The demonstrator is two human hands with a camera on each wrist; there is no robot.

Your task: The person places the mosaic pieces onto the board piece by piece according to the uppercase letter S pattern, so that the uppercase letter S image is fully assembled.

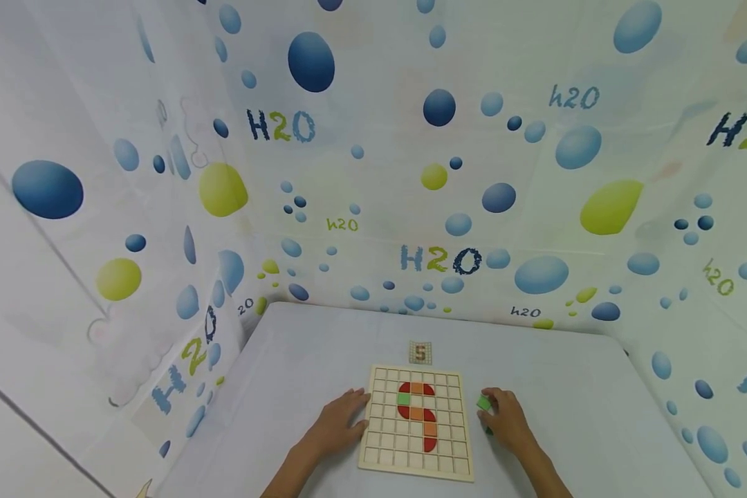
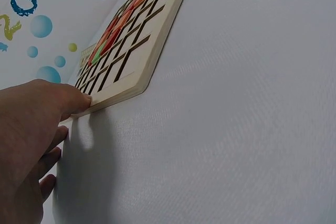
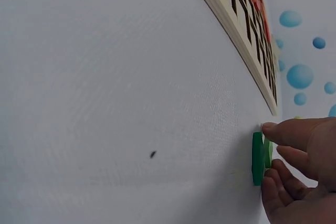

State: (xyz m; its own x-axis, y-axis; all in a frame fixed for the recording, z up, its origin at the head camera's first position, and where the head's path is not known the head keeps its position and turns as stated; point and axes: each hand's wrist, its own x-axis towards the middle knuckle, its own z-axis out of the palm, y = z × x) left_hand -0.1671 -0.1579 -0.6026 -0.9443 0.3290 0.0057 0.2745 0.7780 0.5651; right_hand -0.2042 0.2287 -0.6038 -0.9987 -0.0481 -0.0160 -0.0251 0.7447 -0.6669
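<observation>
A square wooden grid board (image 1: 416, 473) lies on the table, with red, orange and light green tiles (image 1: 416, 413) set in some of its cells. My left hand (image 1: 336, 429) touches the board's left edge, its thumb and fingers fairly straight. To the right of the board, my right hand (image 1: 505, 420) pinches a light green tile (image 1: 483, 402) between thumb and fingers. A darker green piece (image 3: 257, 158) is close by the fingertips in the right wrist view; whether the hand also holds it I cannot tell.
Behind the board lies a small pattern card (image 1: 420, 352) showing a similar figure on a grid. A white cloth covers the table (image 1: 311, 339). Curtains (image 1: 373, 200) printed with bubbles and H2O lettering rise behind and at both sides.
</observation>
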